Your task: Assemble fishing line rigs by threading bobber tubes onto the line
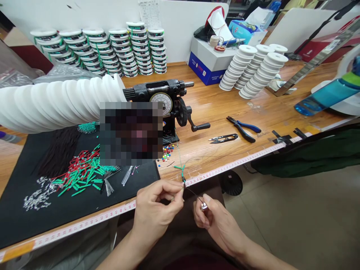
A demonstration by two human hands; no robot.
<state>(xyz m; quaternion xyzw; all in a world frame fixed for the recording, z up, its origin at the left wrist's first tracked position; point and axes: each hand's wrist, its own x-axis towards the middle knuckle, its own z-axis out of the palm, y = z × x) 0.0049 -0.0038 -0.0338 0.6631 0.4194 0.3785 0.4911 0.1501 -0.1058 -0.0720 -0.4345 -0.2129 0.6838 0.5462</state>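
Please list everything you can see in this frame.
White plastic spools: many, white, stacked on the wooden workbench, with a long row lying at left.
Cast-iron hand-crank winding counter: one, black with white dial, on the bench.
Blue-handled pliers: one, blue and black, right of the counter.
Thread snips: one, black, beside the pliers.
Tape measure: one, white and red, along the bench edge.
Fabric mat: one, black, front left.
Plastic tubes: many, red and green, on the mat.
Round-headed pins: many, multicoloured, by the mat.
Thin dark line with green sleeve: one, between the hands.
Silver metal fitting: one, silver, in the right hand.
Left hand: pinching the line.
Right hand: holding the fitting.
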